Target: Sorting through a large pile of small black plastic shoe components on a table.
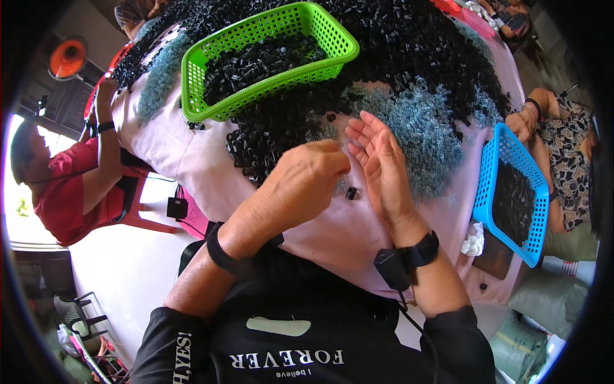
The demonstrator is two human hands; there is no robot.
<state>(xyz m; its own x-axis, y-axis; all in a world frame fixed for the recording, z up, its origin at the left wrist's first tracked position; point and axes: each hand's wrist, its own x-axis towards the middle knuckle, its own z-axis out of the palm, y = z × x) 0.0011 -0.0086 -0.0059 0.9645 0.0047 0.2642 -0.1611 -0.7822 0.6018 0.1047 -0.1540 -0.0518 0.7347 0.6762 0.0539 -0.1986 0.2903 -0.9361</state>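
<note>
My left hand [300,182] is closed over the pink cloth, knuckles up and fingertips turned toward the other hand. What it pinches, if anything, is hidden. Close beside it, my right hand [384,169] is raised with its fingers stretched and its palm facing left. A small black part [351,192] lies on the cloth just below and between the two hands. Behind them spread a heap of small black plastic parts [268,131] and a pile of tiny bluish, shiny pieces [422,134], too fine to make out singly.
A green basket [272,89] of black parts stands at the far left of the heap. At right is a blue basket [543,217], with crumpled white tissue [473,240] beside it. People sit around the cloth-covered table [198,150]. A cable hangs from my right wrist.
</note>
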